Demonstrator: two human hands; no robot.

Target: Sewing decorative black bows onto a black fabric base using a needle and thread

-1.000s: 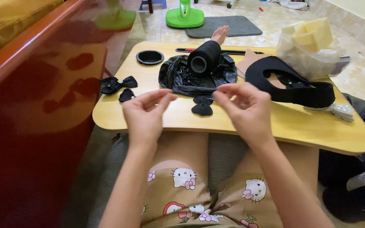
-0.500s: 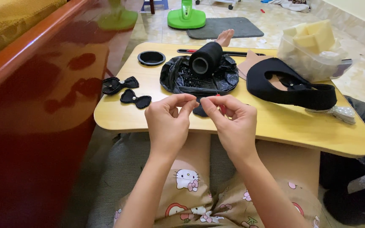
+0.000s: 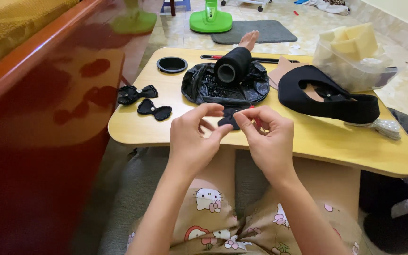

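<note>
Near the table's (image 3: 133,132) front edge, both hands (image 3: 195,137) (image 3: 266,137) pinch a small black fabric piece (image 3: 227,120); it looks light and limp, best held by its edges.

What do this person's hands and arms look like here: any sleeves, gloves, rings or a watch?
The left hand and right hand are both bare, with no gloves. The forearms are uncovered too, no sleeves in view. No rings, watch or bracelet show. Fingernails look short and unpainted, though they are small in the picture.
</note>
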